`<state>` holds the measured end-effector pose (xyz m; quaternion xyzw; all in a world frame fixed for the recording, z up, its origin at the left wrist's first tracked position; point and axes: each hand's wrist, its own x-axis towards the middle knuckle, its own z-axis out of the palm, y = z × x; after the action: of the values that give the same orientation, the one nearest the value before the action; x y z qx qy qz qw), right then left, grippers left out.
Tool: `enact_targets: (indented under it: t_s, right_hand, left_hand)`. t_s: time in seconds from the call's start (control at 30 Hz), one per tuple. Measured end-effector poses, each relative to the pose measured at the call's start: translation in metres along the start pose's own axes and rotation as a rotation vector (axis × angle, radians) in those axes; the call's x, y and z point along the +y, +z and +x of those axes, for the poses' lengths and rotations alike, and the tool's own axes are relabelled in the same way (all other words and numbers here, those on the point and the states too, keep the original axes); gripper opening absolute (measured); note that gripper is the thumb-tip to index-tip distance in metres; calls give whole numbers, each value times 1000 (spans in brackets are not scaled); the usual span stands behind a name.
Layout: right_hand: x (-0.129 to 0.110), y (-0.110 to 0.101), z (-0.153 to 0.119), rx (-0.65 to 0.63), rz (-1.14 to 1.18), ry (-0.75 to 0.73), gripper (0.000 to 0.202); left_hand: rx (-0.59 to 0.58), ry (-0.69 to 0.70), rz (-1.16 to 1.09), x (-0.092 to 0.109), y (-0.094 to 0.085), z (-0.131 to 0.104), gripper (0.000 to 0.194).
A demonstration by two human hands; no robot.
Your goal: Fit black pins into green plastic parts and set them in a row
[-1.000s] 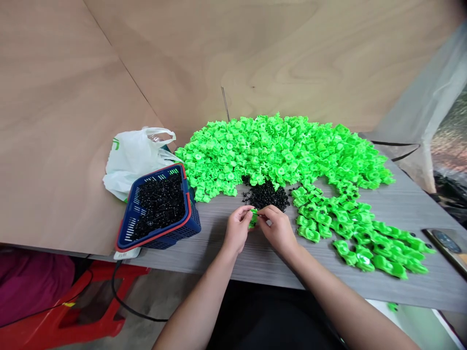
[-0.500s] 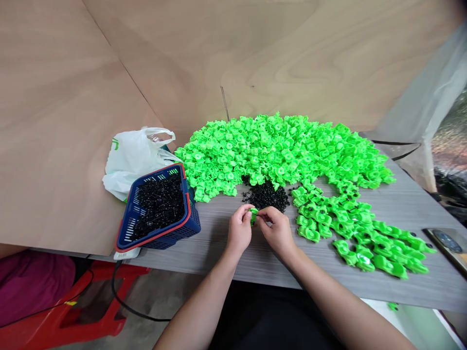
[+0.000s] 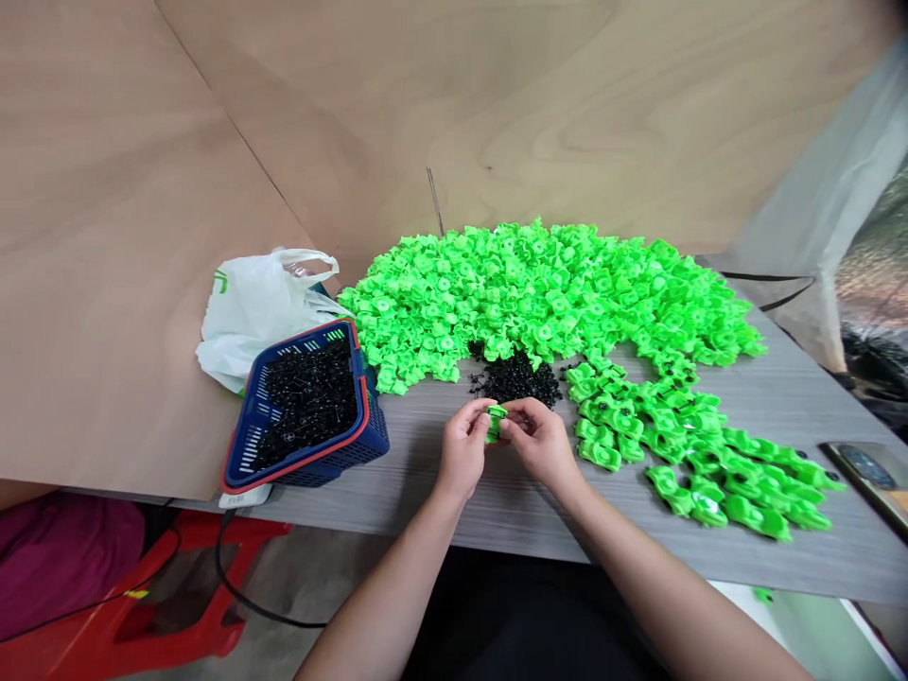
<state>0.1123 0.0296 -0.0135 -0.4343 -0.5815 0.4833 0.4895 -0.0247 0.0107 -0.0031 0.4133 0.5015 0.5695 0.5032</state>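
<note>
Above a grey table (image 3: 415, 454) before plywood (image 3: 567, 113), one green piece (image 3: 495, 427) is pinched in the narrowed grip of left hand (image 3: 462, 456) and right hand (image 3: 543, 446); small black parts (image 3: 521, 380) are heaped just beyond, a green mound (image 3: 546, 284) farther, a blue basket (image 3: 355, 456) at left.

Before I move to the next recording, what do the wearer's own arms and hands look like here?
The left hand and right hand are ungloved, and no ring, watch or bracelet can be made out. No sleeve shows on the left forearm or right forearm. Black clothing shows between them.
</note>
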Motion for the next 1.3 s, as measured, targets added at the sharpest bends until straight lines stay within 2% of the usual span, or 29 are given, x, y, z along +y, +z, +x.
enact_targets:
  t_s: [0.1, 0.2, 0.27, 0.33, 0.4, 0.43, 0.53, 0.57, 0.63, 0.7, 0.77, 0.93, 1.0, 1.07, 1.13, 1.17, 1.27, 1.3]
  right_hand:
    - [-3, -6, 0, -50, -37, -10, 30]
    - [-11, -10, -2, -123, 38, 29, 33]
    - [-18, -13, -4, -167, 129, 76, 32]
    - [-26, -21, -5, -176, 194, 101, 33]
    - [-33, -41, -5, -105, 153, 89, 35]
    - [-35, -55, -4, -30, 68, 71, 38]
    - [-36, -113, 2, 283, -494, -35, 41]
    - [-35, -133, 4, 340, -704, -66, 41]
    - [-28, -168, 7, 322, -1054, -80, 39]
    - [-19, -189, 10, 245, -1273, -50, 36]
    - [-10, -197, 11, 187, -1375, -9, 36]
    - [-3, -196, 13, 101, -1396, -2, 44]
    - [-9, -192, 12, 126, -1358, -60, 47]
    - [-18, -181, 9, 209, -1276, -151, 43]
    - [-26, -157, 5, 291, -1142, -215, 31]
    - [-27, -141, 2, 270, -1066, -216, 24]
    - [-21, -84, -4, -15, -931, -154, 18]
    - [-16, -66, -4, -63, -941, -122, 16]
  left_hand:
    - [-61, -93, -204, 3, 3, -4, 32]
    - [-156, -206, -386, 7, 7, -8, 31]
    - [-220, -274, -419, 8, 11, -10, 31]
    - [-259, -291, -362, 8, 13, -8, 32]
    - [-239, -237, -223, 8, 10, -2, 33]
    - [-207, -189, -134, 9, 6, 3, 33]
    - [-63, 0, 172, 10, -17, 25, 26]
    - [11, 83, 312, 11, -26, 34, 21]
    - [146, 227, 633, 13, -43, 50, 12]
    - [216, 340, 901, 14, -54, 65, 23]
    - [259, 424, 1101, 14, -59, 77, 37]
    - [250, 469, 1318, 10, -58, 99, 41]
    - [231, 468, 1343, 8, -59, 104, 37]
    - [220, 475, 1354, 5, -61, 107, 32]
    - [212, 487, 1348, 3, -61, 107, 25]
    - [208, 490, 1340, 2, -61, 107, 22]
    - [213, 481, 1321, 1, -61, 105, 14]
    - [220, 477, 1320, 2, -61, 105, 11]
